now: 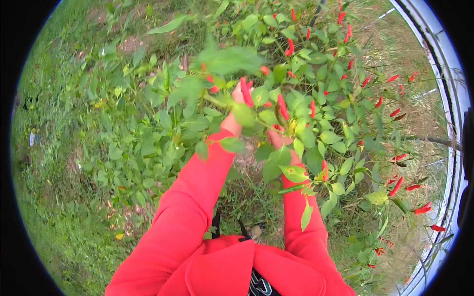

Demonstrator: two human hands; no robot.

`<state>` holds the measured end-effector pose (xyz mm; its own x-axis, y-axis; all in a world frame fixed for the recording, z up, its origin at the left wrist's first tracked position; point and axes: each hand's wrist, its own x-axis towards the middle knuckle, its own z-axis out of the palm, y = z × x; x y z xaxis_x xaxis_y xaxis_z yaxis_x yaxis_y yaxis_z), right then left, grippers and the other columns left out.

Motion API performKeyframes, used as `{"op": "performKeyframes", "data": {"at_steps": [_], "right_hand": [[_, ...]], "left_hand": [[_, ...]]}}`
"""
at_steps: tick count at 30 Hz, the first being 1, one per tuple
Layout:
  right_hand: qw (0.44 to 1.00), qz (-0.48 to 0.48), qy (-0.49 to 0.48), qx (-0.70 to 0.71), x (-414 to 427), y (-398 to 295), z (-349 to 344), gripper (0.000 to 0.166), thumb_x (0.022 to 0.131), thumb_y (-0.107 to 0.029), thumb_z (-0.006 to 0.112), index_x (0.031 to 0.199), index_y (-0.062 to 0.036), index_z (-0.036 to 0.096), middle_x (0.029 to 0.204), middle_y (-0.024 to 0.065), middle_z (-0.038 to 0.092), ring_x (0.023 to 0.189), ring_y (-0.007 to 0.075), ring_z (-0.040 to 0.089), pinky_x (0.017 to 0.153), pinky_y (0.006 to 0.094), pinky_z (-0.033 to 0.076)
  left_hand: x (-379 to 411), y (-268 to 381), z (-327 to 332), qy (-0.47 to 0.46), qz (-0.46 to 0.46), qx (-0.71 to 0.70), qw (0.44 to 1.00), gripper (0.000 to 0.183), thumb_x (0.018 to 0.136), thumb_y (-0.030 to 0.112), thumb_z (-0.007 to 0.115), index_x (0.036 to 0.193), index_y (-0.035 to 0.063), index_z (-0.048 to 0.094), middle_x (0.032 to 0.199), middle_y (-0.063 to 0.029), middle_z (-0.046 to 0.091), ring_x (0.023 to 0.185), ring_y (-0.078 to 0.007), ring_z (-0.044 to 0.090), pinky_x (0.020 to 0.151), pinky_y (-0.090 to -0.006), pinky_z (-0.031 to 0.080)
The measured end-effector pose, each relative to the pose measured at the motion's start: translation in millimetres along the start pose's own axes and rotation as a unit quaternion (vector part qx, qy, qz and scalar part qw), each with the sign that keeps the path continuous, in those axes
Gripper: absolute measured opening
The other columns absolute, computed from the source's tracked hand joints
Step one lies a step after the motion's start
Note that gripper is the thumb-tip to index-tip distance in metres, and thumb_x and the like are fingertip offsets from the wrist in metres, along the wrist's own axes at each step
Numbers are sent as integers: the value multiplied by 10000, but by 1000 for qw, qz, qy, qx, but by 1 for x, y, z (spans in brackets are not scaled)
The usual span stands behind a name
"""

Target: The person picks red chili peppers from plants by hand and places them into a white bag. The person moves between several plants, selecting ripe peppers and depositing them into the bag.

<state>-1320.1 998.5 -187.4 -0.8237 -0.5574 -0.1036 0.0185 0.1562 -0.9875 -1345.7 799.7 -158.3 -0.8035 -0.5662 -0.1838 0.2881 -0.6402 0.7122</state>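
Note:
Both arms, in red sleeves, reach into a leafy chilli pepper plant [329, 137] that bears many red chillies. My left hand [239, 96], at the upper middle, is partly behind leaves; a red chilli [246, 92] shows right at its fingers, but whether it is gripped cannot be told. Lower and to the right, my right hand [279, 138] is bent among leaves, just under a darkening chilli [281, 115] and beside a red chilli [282, 106]. Leaves hide its fingertips and what they touch. Another red chilli [324, 170] hangs near the right sleeve.
Blurred leaves [227, 61] hang close to the camera above my left hand. Low green plants [129, 155] cover the left side. Dry grass [403, 48] and a pale curved edge [450, 92] lie at the right. A thin branch [429, 139] reaches toward that edge.

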Motion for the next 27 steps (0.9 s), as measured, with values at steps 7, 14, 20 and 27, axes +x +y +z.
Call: {"op": "performKeyframes", "data": {"at_steps": [7, 14, 20, 27], "right_hand": [[994, -75, 63, 50, 46, -11, 6, 431, 968, -256, 519, 1331, -36, 449, 1114, 44, 576, 876, 109, 553, 766, 281, 476], [922, -205, 204, -257, 46, -74, 26, 365, 925, -163, 573, 1243, -6, 487, 1123, 108, 568, 978, 181, 556, 818, 337, 465], [931, -191, 197, -241, 39, -88, 18, 323, 872, -171, 631, 1155, -31, 560, 1126, 145, 592, 966, 221, 591, 819, 336, 476], [955, -4, 144, 260, 32, -3, -22, 432, 914, -251, 625, 1261, -26, 500, 1120, 70, 599, 905, 199, 610, 791, 330, 499]], "left_hand": [[25, 1, -17, -116, -150, 17, 982, 314, 955, 369, 495, 1125, 105, 518, 897, -57, 637, 713, -200, 645, 606, -316, 521], [-2, -33, -19, -209, -148, -42, 966, 500, 865, 170, 645, 1327, 94, 469, 1087, -47, 648, 868, -145, 640, 721, -277, 527], [-15, -44, -27, -207, -106, 170, 958, 271, 938, 131, 514, 1186, 28, 554, 1054, -62, 637, 861, -150, 619, 733, -312, 515], [-50, -22, -27, -226, -98, 275, 929, 161, 942, 195, 547, 1064, 92, 528, 925, -16, 591, 734, -113, 564, 616, -275, 453]]}}
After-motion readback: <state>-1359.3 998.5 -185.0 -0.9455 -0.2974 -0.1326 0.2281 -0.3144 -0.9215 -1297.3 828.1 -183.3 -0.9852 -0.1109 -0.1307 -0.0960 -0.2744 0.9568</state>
